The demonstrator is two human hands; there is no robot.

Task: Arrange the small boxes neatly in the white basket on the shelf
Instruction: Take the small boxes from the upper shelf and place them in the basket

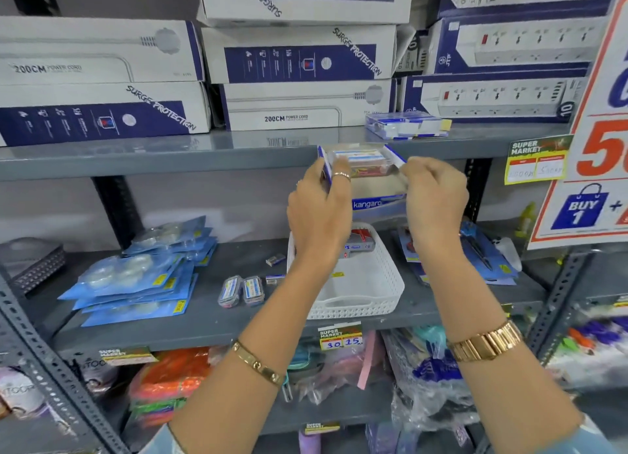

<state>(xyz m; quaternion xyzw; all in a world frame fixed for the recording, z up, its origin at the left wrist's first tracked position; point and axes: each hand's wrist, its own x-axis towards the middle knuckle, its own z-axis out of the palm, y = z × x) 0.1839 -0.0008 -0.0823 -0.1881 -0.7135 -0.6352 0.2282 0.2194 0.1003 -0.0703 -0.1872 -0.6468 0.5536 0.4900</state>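
Both hands hold an open blue and white carton (373, 188) marked kangaro, raised above the white basket (360, 294) on the middle shelf. My left hand (319, 209) grips its left flap and my right hand (435, 202) pinches its right flap. Small boxes (360, 161) show inside the carton's open top. In the basket's back part lies a small red and grey box (360, 244), partly hidden by my left wrist. Two small clear packs (241, 290) and loose tiny boxes (275, 259) lie on the shelf left of the basket.
Blue blister packs (136, 283) are piled at the left of the shelf, more blue packs (482, 253) at the right. Large power-strip boxes (299, 103) fill the upper shelf, with a wrapped bundle of small boxes (404, 126) at its front. A promo sign (591, 148) hangs right.
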